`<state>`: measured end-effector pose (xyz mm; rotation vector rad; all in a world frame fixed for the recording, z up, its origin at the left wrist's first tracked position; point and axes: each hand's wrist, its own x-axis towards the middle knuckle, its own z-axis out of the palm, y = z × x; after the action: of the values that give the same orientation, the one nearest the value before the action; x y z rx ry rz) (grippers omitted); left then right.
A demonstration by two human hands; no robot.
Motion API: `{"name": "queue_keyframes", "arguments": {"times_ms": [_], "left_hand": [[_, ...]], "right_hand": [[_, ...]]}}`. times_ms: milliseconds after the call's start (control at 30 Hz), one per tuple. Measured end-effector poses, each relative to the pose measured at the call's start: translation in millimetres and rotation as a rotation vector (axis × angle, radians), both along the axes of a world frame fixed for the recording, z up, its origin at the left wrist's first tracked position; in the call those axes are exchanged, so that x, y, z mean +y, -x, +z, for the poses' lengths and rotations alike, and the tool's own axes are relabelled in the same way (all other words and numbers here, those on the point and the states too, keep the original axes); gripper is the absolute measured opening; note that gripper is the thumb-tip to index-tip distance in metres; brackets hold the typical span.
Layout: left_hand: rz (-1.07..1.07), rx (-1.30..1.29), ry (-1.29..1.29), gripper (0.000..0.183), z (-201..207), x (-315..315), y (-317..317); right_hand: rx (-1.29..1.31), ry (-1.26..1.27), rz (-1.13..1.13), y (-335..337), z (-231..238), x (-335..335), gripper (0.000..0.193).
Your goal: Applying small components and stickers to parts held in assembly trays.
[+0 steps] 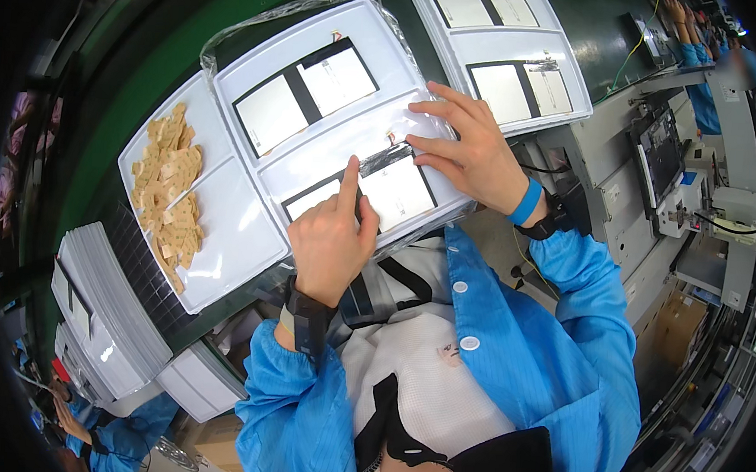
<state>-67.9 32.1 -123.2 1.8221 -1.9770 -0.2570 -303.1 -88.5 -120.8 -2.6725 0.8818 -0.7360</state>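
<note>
A flat battery pack with white panels and a black border lies in the near compartment of a white tray. A glossy black strip runs along its far edge, beside a small coloured wire lead. My left hand rests over the pack, index finger stretched onto the strip and thumb apart; it covers part of the left panel. At the strip's right end, thumb and index finger of my right hand close together on it, the other fingers spread. Another battery pack sits in the far compartment.
A pile of tan paper pieces fills part of the tray's left section. Clear plastic film edges the tray. A second tray with more packs stands at right. Stacked white trays stand at lower left; equipment is far right.
</note>
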Motion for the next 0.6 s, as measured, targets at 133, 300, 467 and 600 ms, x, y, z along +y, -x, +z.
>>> {"name": "queue_keyframes", "arguments": {"times_ms": [133, 300, 467, 600], "left_hand": [[0.112, 0.302, -0.231, 0.044, 29, 8, -15], [0.383, 0.172, -0.224, 0.019, 49, 26, -76], [0.286, 0.136, -0.313, 0.036, 29, 40, -77], [0.274, 0.082, -0.269, 0.038, 20, 37, -77]], "right_hand": [[-0.108, -0.144, -0.002, 1, -5, -6, 0.029], [-0.064, -0.096, -0.013, -1, 2, 1, 0.032], [-0.146, -0.152, 0.056, -5, -7, -6, 0.04], [-0.234, -0.196, -0.228, -10, -3, 0, 0.053]]}}
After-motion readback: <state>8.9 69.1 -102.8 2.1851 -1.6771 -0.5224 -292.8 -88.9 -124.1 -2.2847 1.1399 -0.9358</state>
